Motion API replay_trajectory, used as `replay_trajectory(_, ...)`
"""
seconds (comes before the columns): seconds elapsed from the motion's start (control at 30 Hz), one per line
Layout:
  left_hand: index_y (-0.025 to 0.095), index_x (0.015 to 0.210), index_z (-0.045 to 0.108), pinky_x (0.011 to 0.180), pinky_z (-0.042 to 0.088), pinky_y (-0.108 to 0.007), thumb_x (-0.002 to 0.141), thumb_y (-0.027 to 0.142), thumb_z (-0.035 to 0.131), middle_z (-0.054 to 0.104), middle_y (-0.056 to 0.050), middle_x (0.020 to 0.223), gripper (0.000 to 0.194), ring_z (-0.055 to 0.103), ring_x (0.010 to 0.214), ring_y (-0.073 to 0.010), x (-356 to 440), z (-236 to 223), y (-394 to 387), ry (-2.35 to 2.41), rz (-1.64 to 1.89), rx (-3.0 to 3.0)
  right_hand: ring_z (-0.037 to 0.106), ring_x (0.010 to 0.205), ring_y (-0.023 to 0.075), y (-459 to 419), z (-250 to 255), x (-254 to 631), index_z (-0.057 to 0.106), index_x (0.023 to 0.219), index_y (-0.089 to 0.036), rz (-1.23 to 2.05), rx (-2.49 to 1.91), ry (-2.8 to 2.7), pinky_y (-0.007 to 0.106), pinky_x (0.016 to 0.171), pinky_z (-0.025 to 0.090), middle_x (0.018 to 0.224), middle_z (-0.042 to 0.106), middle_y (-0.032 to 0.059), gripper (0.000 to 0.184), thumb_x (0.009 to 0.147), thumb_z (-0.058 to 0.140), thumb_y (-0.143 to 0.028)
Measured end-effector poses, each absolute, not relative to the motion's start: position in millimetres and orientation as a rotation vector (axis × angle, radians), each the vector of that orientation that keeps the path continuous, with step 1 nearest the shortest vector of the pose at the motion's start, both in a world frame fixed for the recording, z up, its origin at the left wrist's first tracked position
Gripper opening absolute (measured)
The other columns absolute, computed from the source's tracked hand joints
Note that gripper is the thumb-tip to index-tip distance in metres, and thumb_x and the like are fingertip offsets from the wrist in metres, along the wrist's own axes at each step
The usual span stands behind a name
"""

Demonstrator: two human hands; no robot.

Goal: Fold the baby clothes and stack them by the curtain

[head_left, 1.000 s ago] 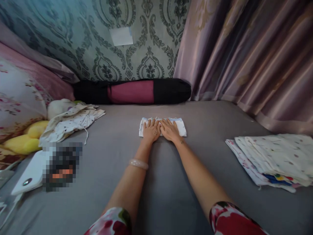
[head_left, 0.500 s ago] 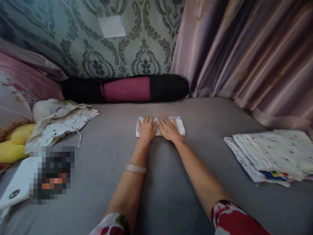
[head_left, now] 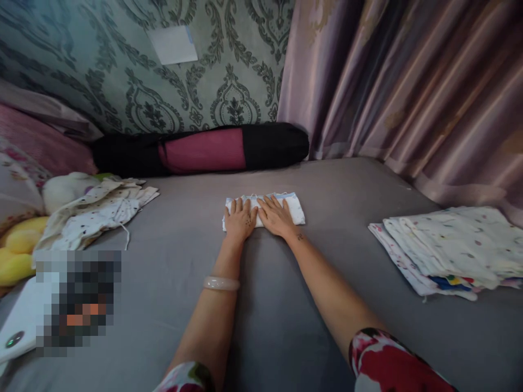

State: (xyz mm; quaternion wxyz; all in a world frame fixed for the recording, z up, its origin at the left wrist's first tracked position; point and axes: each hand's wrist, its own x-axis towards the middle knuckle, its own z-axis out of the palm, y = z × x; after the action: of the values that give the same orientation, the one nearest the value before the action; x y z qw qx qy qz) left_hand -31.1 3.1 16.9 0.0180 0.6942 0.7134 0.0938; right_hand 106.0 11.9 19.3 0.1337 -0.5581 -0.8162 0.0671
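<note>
A white folded cloth (head_left: 297, 209) with a pale blue edge lies flat on the grey bed sheet (head_left: 163, 294), with small threads or ties along its far side. My left hand (head_left: 241, 219) rests palm down on the cloth's left half, fingers stretched away from me. On the middle and right part, my right hand (head_left: 277, 215) also lies flat with its fingers spread. The two thumbs are close together. Parts of the cloth under both palms are hidden.
To the right sits a stack of folded printed cloths (head_left: 453, 245). On the left are a crumpled spotted cloth (head_left: 96, 209), a yellow plush toy (head_left: 24, 234), and a white device (head_left: 28, 310) beside a blurred patch. A black and maroon long bag (head_left: 204, 149) lies along the wall.
Both hands stay flat on the folded cloth, with the right hand shifted slightly leftward over it. The whole view has turned a little, moving most things slightly left.
</note>
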Motion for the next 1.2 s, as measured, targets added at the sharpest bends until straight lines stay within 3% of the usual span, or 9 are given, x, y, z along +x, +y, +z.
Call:
replay_trajectory(0.2, 0.014, 0.139, 0.045, 0.115, 0.022, -0.049, 0.097, 0.043, 0.022, 0.043, -0.013, 0.148, 0.056, 0.029, 0.141, -0.0282, -40.1, 20.5, 2.7, 2.345, 0.485, 2.138, 0.021, 0.143, 0.0247, 13.1, 19.3, 114.0, 0.038, 0.146, -0.02, 0.099, -1.689, -2.291, 0.051, 0.115, 0.011, 0.153, 0.033, 0.0097, 0.052, 0.1, 0.023, -0.04)
replay_trajectory(0.43, 0.013, 0.144, 0.038, 0.113, 0.028, -0.047, 0.097, 0.045, 0.023, 0.03, -0.016, 0.154, 0.058, 0.024, 0.143, -0.0299, -44.2, 12.8, 4.7, 2.258, 0.244, 2.11, 0.023, 0.143, 0.0244, 15.3, 9.1, 118.5, 0.04, 0.144, -0.023, 0.093, -1.745, -2.3, 0.052, 0.114, 0.014, 0.154, 0.033, 0.0081, 0.051, 0.1, 0.022, -0.04)
replay_trajectory(0.6, 0.013, 0.143, 0.04, 0.113, 0.028, -0.047, 0.097, 0.043, 0.025, 0.031, -0.016, 0.154, 0.056, 0.025, 0.143, -0.0299, -44.8, 15.9, 5.0, 2.246, 0.259, 2.103, 0.023, 0.143, 0.0245, 14.3, 15.3, 119.6, 0.039, 0.145, -0.021, 0.139, -1.742, -2.317, 0.051, 0.114, 0.014, 0.154, 0.032, 0.0083, 0.051, 0.1, 0.021, -0.038)
replay_trajectory(0.83, 0.014, 0.14, 0.043, 0.116, 0.021, -0.047, 0.097, 0.034, 0.024, 0.036, -0.012, 0.152, 0.051, 0.024, 0.143, -0.0272, -52.4, 18.3, 3.8, 2.303, 0.36, 2.136, 0.023, 0.143, 0.0264, 17.2, 21.0, 131.8, 0.035, 0.147, -0.011, 0.068, -1.83, -2.263, 0.05, 0.115, 0.012, 0.153, 0.032, 0.0142, 0.054, 0.098, 0.024, -0.03)
replay_trajectory(1.0, 0.011, 0.143, 0.038, 0.113, 0.028, -0.044, 0.096, 0.039, 0.024, 0.03, -0.016, 0.154, 0.056, 0.025, 0.143, -0.0284, -57.6, 7.8, 8.8, 2.225, 0.283, 2.099, 0.022, 0.143, 0.0261, 19.6, 12.4, 135.9, 0.035, 0.146, -0.008, 0.075, -1.883, -2.258, 0.047, 0.114, 0.017, 0.153, 0.032, 0.0139, 0.056, 0.098, 0.021, -0.033)
replay_trajectory(1.2, 0.007, 0.143, 0.038, 0.114, 0.027, -0.04, 0.096, 0.038, 0.025, 0.031, -0.017, 0.153, 0.057, 0.025, 0.143, -0.0281, -62.9, 9.0, 10.6, 2.198, 0.319, 2.109, 0.024, 0.142, 0.0264, 23.5, 14.2, 140.8, 0.035, 0.146, -0.008, 0.122, -1.885, -2.251, 0.046, 0.114, 0.02, 0.153, 0.032, 0.0133, 0.056, 0.097, 0.021, -0.032)
